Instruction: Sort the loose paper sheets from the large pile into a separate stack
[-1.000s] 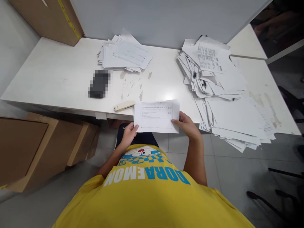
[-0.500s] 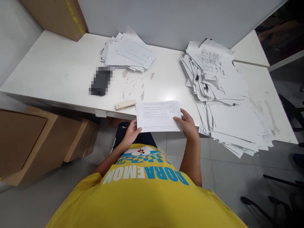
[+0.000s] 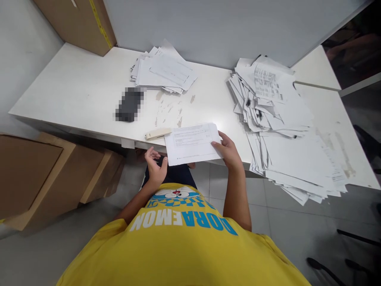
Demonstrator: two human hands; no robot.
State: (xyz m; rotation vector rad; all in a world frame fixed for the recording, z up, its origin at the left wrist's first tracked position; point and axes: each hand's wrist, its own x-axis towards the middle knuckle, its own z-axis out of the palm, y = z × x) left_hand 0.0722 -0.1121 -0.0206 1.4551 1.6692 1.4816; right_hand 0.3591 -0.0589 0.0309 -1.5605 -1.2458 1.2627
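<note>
Paper (image 3: 190, 149), right edge in right grip (image 3: 229, 151)

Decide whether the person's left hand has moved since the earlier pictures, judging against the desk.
Yes: the left hand has moved leftward, closer to the white tab below the front edge of the desk.

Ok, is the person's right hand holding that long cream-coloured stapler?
No, the right hand holds the white rectangular printed paper, while the stapler lies on the flat white table.
</note>
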